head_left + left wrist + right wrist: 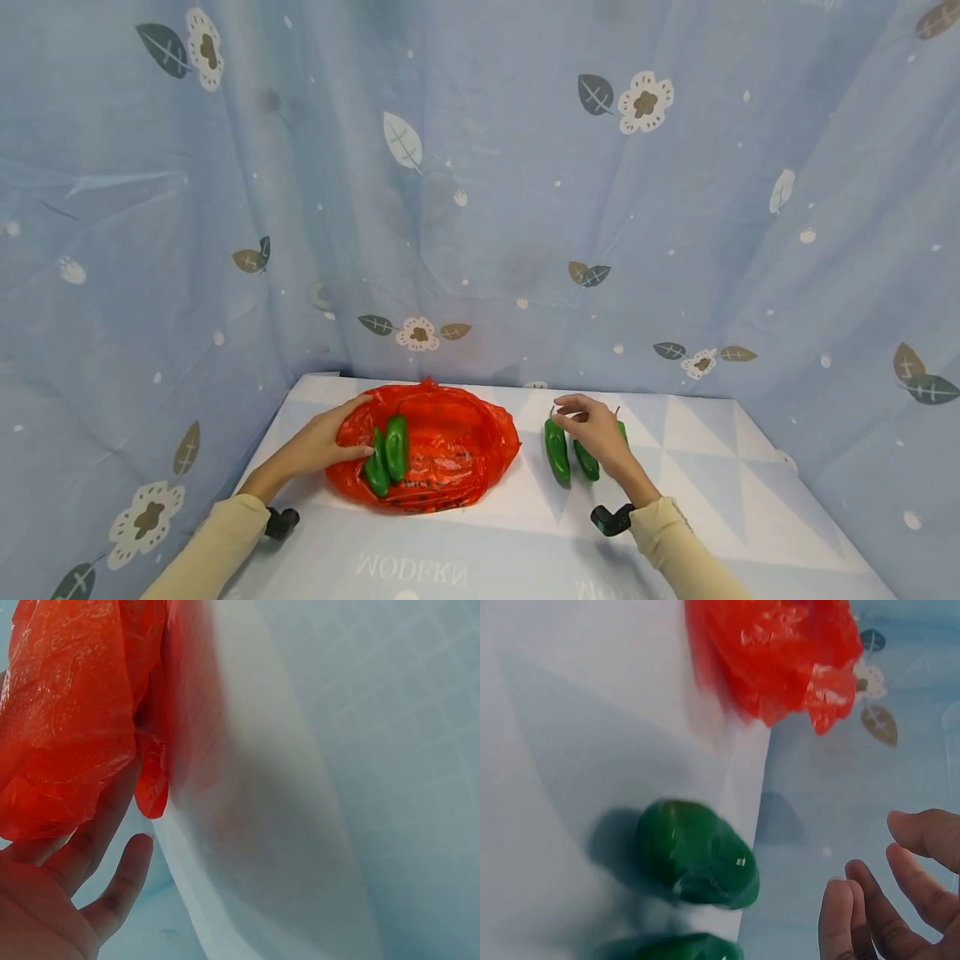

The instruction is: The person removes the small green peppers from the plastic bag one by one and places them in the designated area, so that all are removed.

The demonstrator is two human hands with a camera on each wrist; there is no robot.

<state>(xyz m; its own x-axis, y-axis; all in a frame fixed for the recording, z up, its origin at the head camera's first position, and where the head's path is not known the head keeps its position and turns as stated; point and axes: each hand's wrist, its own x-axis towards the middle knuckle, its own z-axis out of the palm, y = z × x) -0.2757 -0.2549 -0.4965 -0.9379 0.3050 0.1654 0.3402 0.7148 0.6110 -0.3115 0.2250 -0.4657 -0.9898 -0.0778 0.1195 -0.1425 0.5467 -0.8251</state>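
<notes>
A red plastic bag (pixel 483 437) lies with its mouth spread wide, and two green chili peppers (pixel 397 447) are inside it on the left. My left hand (pixel 318 446) holds the bag's left edge, thumb over the rim and other fingers behind the plastic, as the left wrist view also shows. Over on the right, my right hand (pixel 597 429) hovers above more green peppers (pixel 557 452), fingers loosely bent and gripping nothing. It partly covers a middle pepper (pixel 587 463) and one at its far side (pixel 622 429). In the right wrist view, a pepper (pixel 697 855) stands apart from the fingertips.
A white and pale blue patterned cloth (pixel 705 483) covers the table. Blue curtains (pixel 517 208) with flowers and leaves enclose the back and both sides. Each wrist carries a small black device (pixel 611 521).
</notes>
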